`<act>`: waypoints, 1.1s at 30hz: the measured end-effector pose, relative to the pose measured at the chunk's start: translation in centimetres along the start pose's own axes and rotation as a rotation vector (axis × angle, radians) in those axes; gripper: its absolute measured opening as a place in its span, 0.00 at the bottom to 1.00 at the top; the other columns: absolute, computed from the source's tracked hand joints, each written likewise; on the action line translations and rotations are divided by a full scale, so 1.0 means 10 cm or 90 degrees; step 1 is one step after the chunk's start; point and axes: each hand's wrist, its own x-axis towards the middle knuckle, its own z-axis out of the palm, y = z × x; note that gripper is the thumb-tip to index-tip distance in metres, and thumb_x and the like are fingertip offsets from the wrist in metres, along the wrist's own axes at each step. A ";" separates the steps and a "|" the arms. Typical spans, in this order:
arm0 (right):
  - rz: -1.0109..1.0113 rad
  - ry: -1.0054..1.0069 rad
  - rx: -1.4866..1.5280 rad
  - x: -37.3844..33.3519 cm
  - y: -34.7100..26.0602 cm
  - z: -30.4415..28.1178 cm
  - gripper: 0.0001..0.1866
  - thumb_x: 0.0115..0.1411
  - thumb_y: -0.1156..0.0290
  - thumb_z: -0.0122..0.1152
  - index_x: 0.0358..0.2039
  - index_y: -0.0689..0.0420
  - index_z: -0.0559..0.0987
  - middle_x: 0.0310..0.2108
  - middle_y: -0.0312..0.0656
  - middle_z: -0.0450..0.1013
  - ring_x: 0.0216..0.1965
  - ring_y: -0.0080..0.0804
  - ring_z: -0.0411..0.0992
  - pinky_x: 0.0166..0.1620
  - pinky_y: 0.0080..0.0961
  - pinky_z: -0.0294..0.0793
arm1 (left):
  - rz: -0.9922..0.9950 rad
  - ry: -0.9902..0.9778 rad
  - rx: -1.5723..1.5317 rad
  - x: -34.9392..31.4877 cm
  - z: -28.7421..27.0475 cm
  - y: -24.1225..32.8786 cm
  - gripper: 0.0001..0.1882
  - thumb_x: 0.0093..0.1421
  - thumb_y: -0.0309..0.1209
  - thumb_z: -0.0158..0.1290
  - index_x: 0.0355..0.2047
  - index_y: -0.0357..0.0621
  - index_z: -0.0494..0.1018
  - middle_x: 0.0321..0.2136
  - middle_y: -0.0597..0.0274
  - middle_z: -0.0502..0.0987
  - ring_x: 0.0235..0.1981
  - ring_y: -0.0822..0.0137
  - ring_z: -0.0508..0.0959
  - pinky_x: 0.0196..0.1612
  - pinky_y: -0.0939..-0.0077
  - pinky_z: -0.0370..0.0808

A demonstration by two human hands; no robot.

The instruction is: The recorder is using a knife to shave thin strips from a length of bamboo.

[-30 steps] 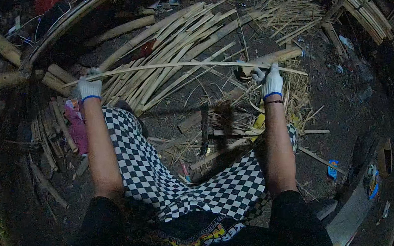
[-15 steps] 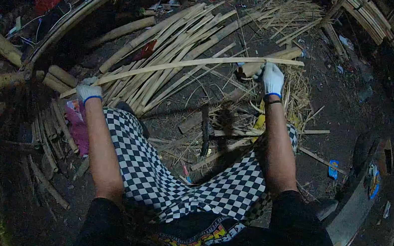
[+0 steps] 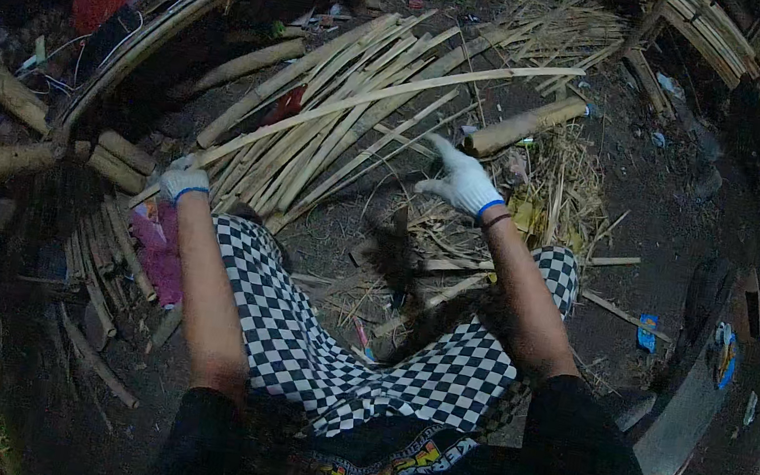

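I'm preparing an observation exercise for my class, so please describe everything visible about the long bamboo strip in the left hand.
The long bamboo strip is pale, narrow and flat-looking, apparently split bamboo, in one piece and gently bowed. It slants from lower left to upper right, crossing the view of the strip pile; whether it touches the pile is unclear. The gloved left hand grips it near its lower end, a short bit showing beyond. The far end is free of any hand.
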 end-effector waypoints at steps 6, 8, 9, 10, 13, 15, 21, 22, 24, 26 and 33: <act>0.344 0.272 0.866 0.08 0.74 -0.42 0.38 0.62 0.37 0.36 0.56 0.60 0.61 0.43 0.53 0.71 0.29 0.42 0.74 0.27 0.38 0.74 | 0.022 0.151 -0.247 0.05 0.51 -0.24 0.07 0.50 0.32 0.53 0.29 0.49 0.78 0.29 0.62 0.79 0.31 0.61 0.78 0.39 0.68 0.74; 0.375 0.409 0.881 0.02 0.92 -0.52 0.36 0.64 0.41 0.38 0.57 0.60 0.58 0.42 0.53 0.70 0.25 0.35 0.72 0.26 0.28 0.73 | -0.020 0.179 -0.429 0.06 0.56 -0.21 0.07 0.56 0.28 0.45 0.27 0.42 0.73 0.26 0.60 0.76 0.29 0.60 0.75 0.38 0.65 0.73; 0.384 0.440 0.912 0.00 0.98 -0.56 0.35 0.64 0.42 0.39 0.58 0.60 0.58 0.42 0.53 0.70 0.25 0.35 0.71 0.26 0.28 0.74 | 0.023 0.221 -0.448 0.06 0.56 -0.18 0.08 0.58 0.27 0.43 0.26 0.39 0.71 0.25 0.59 0.74 0.28 0.59 0.74 0.37 0.64 0.72; 0.356 0.447 0.935 -0.03 1.03 -0.57 0.34 0.64 0.43 0.40 0.57 0.62 0.59 0.44 0.55 0.69 0.25 0.35 0.71 0.28 0.31 0.76 | 0.012 0.185 -0.449 0.04 0.53 -0.18 0.07 0.57 0.26 0.43 0.25 0.40 0.71 0.24 0.60 0.74 0.28 0.60 0.74 0.38 0.64 0.72; 0.391 0.500 0.917 -0.08 1.09 -0.60 0.31 0.64 0.44 0.41 0.53 0.62 0.62 0.40 0.51 0.69 0.28 0.39 0.73 0.29 0.34 0.77 | -0.020 0.095 -0.447 -0.04 0.35 -0.14 0.06 0.56 0.24 0.44 0.24 0.40 0.70 0.23 0.61 0.72 0.28 0.61 0.73 0.39 0.65 0.72; 0.400 0.529 0.917 -0.08 1.12 -0.60 0.29 0.65 0.46 0.41 0.51 0.62 0.63 0.38 0.50 0.68 0.29 0.41 0.74 0.28 0.33 0.77 | -0.026 0.093 -0.442 -0.07 0.23 -0.10 0.06 0.56 0.24 0.44 0.24 0.40 0.70 0.23 0.61 0.72 0.28 0.61 0.73 0.39 0.65 0.71; 0.419 0.620 0.845 -0.11 1.24 -0.61 0.22 0.65 0.52 0.44 0.45 0.61 0.67 0.30 0.46 0.69 0.25 0.40 0.75 0.20 0.30 0.74 | -0.035 0.095 -0.436 -0.09 0.20 -0.08 0.07 0.56 0.24 0.44 0.23 0.41 0.70 0.23 0.60 0.72 0.28 0.61 0.73 0.39 0.64 0.71; 0.394 0.595 0.851 -0.11 1.26 -0.61 0.22 0.65 0.52 0.44 0.45 0.61 0.67 0.30 0.46 0.69 0.25 0.40 0.75 0.20 0.30 0.74 | -0.037 0.095 -0.436 -0.08 0.23 -0.10 0.07 0.56 0.24 0.44 0.23 0.41 0.70 0.23 0.60 0.72 0.28 0.61 0.73 0.39 0.64 0.71; 0.440 0.598 0.767 -0.13 1.28 -0.61 0.18 0.64 0.56 0.47 0.34 0.60 0.72 0.22 0.43 0.70 0.19 0.34 0.72 0.19 0.29 0.71 | -0.038 0.093 -0.435 -0.06 0.32 -0.14 0.07 0.56 0.24 0.44 0.23 0.41 0.70 0.23 0.59 0.72 0.28 0.61 0.73 0.40 0.64 0.70; 0.445 0.605 0.621 -0.15 1.27 -0.61 0.18 0.63 0.57 0.48 0.29 0.60 0.73 0.19 0.41 0.70 0.17 0.32 0.70 0.19 0.28 0.70 | -0.030 0.095 -0.424 -0.02 0.38 -0.18 0.07 0.56 0.24 0.44 0.22 0.41 0.69 0.23 0.59 0.72 0.28 0.61 0.73 0.40 0.64 0.70; 0.370 0.576 0.599 -0.15 1.10 -0.55 0.15 0.60 0.64 0.54 0.25 0.63 0.76 0.16 0.37 0.69 0.14 0.24 0.66 0.18 0.24 0.67 | -0.498 0.051 -1.391 0.09 0.19 -0.12 0.10 0.59 0.29 0.43 0.22 0.40 0.63 0.24 0.56 0.69 0.31 0.58 0.70 0.42 0.62 0.68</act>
